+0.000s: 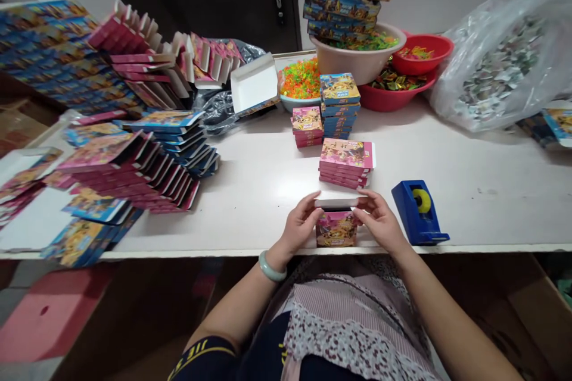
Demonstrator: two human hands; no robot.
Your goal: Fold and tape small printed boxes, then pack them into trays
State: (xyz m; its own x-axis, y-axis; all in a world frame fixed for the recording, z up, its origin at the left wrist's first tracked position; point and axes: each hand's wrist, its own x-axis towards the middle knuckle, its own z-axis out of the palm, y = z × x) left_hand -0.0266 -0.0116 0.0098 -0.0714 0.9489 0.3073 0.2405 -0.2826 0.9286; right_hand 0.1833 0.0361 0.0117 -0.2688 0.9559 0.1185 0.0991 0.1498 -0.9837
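A small pink printed cardboard box (336,230) stands at the table's front edge, its top flap raised and its dark inside showing. My left hand (300,218) grips its left side near the opening, thumb in front and fingers behind. On the opposite side my right hand (379,218) holds it in the same way. Just behind my hands lies a short stack of pink boxes (344,158). Farther back are a smaller pink stack (307,125) and a taller stack of blue boxes (339,92).
A blue tape dispenser (417,211) stands right of my hands. Piled pink boxes (129,172) and blue boxes (179,131) occupy the left. At the back are a bowl of orange and green pieces (300,80), a beige basin (357,59), red basins (393,95) and a clear plastic bag (500,65).
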